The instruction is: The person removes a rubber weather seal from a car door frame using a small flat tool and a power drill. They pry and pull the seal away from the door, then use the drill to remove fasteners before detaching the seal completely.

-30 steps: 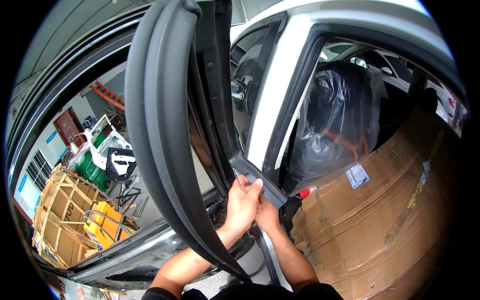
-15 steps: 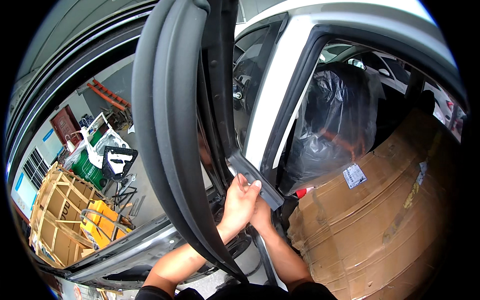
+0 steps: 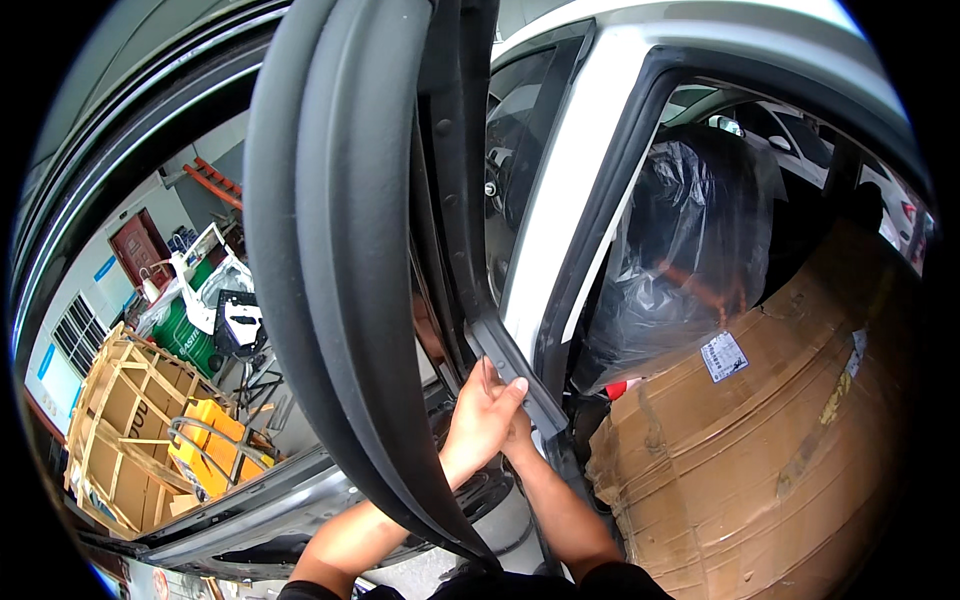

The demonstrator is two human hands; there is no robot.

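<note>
My left hand (image 3: 482, 418) is closed at the edge of the open black car door, its thumb against a dark grey trim strip (image 3: 522, 368) with small round marks. My right hand (image 3: 517, 437) comes up behind the left one at the same strip; its fingers are mostly hidden. Close in front of me a long, thick black rubber seal (image 3: 345, 230) curves from the top of the view down past my left forearm. Behind my hands runs the door's black window frame (image 3: 462, 200).
At right stand the white car pillar (image 3: 560, 180), a plastic-wrapped seat (image 3: 690, 230) and a large cardboard box (image 3: 730, 450) in the door opening. Beyond the door on the left are a wooden crate (image 3: 125, 430), a yellow machine (image 3: 208, 445) and a green drum (image 3: 190, 335).
My view has shifted slightly, so the car and box sit a little further right and lower. Both hands remain at the strip, a little lower in the picture.
</note>
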